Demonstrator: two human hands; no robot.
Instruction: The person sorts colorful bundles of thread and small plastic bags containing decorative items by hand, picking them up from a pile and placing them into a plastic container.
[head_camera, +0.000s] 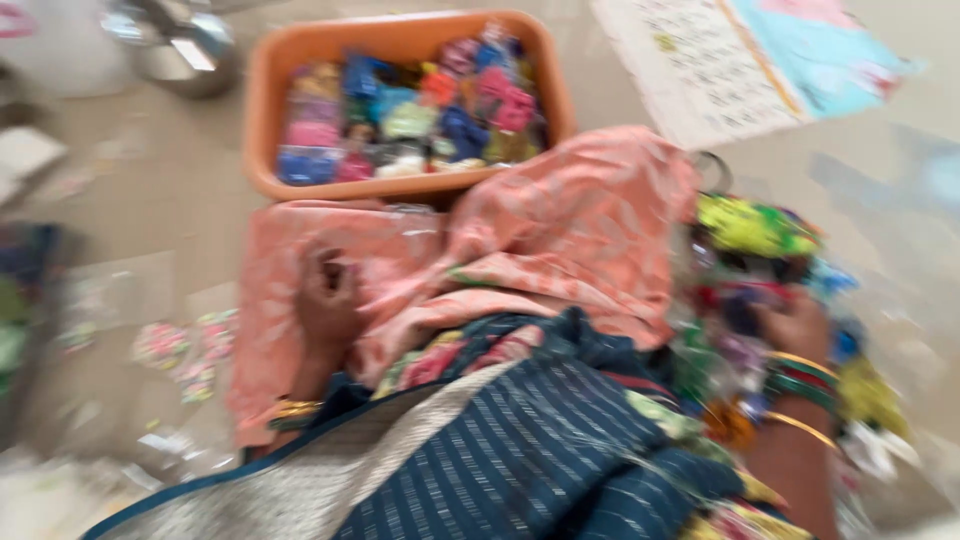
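The left hand (325, 300) rests curled on the pink cloth (560, 230), holding nothing clear. The right hand (795, 325) grips small packets (755, 228) beside it; steady, unhurried picking suits best.

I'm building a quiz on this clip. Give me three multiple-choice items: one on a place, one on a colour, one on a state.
1. Where is the tub of small colourful items?
A. On the floor ahead of the knees
B. On a shelf
C. In the left hand

2. What colour is the tub?
A. Green
B. Orange
C. White

3. What is the left hand doing?
A. Hanging free in the air
B. Lifting the metal pot
C. Resting on the pink cloth

Answers:
1 A, it sits on the floor beyond the cloth-covered lap.
2 B, its rim and walls are orange.
3 C, it lies on the cloth, while the right hand is in the pile of colourful packets.
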